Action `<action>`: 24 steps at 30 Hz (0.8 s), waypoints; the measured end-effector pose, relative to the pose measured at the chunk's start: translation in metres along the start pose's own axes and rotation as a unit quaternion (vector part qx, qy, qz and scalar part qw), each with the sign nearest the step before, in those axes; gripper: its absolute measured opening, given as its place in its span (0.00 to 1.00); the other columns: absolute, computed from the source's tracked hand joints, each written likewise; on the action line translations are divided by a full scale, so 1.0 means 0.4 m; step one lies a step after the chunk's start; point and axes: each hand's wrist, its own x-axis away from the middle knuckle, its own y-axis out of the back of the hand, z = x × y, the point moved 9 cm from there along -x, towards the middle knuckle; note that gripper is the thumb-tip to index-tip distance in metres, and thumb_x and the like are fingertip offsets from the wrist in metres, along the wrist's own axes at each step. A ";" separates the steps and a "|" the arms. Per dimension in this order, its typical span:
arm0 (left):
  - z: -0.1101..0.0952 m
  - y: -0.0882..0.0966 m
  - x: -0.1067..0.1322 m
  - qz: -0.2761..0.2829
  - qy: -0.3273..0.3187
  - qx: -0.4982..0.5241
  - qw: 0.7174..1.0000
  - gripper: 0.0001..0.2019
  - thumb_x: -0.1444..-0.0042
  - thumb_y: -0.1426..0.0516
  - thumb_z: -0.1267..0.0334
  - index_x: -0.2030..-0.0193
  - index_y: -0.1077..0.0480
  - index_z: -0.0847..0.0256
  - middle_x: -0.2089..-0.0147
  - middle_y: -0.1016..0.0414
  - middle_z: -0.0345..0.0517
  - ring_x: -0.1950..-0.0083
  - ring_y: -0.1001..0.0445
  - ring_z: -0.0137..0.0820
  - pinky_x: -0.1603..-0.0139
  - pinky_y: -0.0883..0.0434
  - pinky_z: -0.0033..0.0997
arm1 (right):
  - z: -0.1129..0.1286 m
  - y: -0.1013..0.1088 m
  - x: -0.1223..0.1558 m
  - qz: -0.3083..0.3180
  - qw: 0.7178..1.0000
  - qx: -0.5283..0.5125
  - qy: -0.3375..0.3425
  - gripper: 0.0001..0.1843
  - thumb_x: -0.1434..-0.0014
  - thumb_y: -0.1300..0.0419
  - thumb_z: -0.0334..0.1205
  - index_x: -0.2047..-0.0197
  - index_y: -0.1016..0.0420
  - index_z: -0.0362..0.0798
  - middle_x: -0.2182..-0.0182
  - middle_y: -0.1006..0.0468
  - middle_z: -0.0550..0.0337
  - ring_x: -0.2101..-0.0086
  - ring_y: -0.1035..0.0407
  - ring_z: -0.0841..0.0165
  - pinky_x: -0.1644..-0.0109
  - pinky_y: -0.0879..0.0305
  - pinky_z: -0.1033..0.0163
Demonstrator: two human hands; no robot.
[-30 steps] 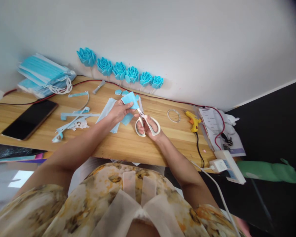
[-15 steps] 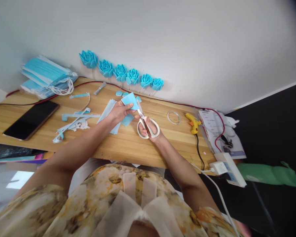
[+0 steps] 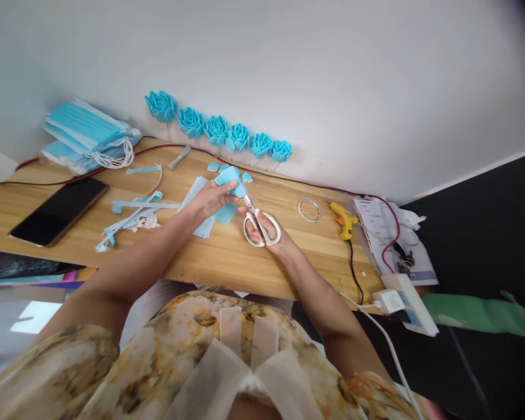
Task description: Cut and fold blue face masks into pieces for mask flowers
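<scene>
Pinched in my left hand (image 3: 212, 198) is a blue piece of face-mask fabric (image 3: 228, 178). My right hand (image 3: 269, 230) is wrapped round the white handles of a pair of scissors (image 3: 256, 219), and their blades meet the fabric's right edge. Under and beside my left hand lie a pale strip of mask fabric (image 3: 204, 227) and a blue fabric square (image 3: 226, 214). Small cut blue pieces (image 3: 247, 177) rest just beyond the held fabric. Several blue fabric flowers (image 3: 216, 129) on thin stems lean in a row against the wall.
At the left are a stack of face masks (image 3: 87, 131), a black phone (image 3: 59, 211) and cut mask scraps (image 3: 133, 213). To the right lie a wire ring (image 3: 309, 210), a yellow glue gun (image 3: 344, 220), papers (image 3: 371, 213) and a power strip (image 3: 409, 303). A red-black cable runs along the wall.
The scissors' handles have drawn closer together, with the blades now nearly closed at the fabric's edge. The held fabric has bent a little. The whole view has shifted slightly.
</scene>
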 end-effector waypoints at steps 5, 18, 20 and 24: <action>-0.001 0.004 0.006 -0.017 0.004 0.009 1.000 0.10 0.52 0.26 0.68 0.70 0.23 0.65 0.72 0.20 0.40 0.72 0.22 0.28 0.68 0.22 0.28 | -0.003 -0.019 -0.002 0.046 0.999 -0.018 0.004 0.38 0.45 0.35 0.68 0.42 0.27 0.47 0.72 0.28 0.64 0.76 0.38 0.73 0.74 0.41 0.65; -0.019 0.022 0.004 -0.063 -0.019 0.014 0.998 0.09 0.44 0.31 0.70 0.72 0.25 0.65 0.74 0.23 0.39 0.74 0.24 0.27 0.69 0.24 0.27 | -0.009 -0.026 0.003 0.053 0.998 -0.017 -0.022 0.41 0.47 0.33 0.69 0.42 0.25 0.46 0.72 0.26 0.63 0.74 0.35 0.71 0.73 0.36 0.64; -0.016 0.017 0.005 -0.055 -0.008 0.013 0.998 0.08 0.45 0.31 0.70 0.70 0.24 0.64 0.74 0.23 0.39 0.74 0.24 0.26 0.69 0.24 0.27 | -0.008 -0.024 0.003 0.049 0.998 -0.016 -0.019 0.40 0.47 0.33 0.69 0.42 0.25 0.46 0.71 0.26 0.63 0.74 0.35 0.71 0.72 0.35 0.64; -0.006 0.010 0.007 -0.042 0.010 0.016 0.999 0.07 0.46 0.30 0.71 0.70 0.24 0.64 0.74 0.22 0.38 0.73 0.23 0.27 0.68 0.23 0.27 | -0.006 -0.018 0.000 0.048 0.999 -0.009 -0.011 0.38 0.44 0.35 0.68 0.42 0.25 0.47 0.71 0.26 0.62 0.74 0.34 0.71 0.72 0.35 0.63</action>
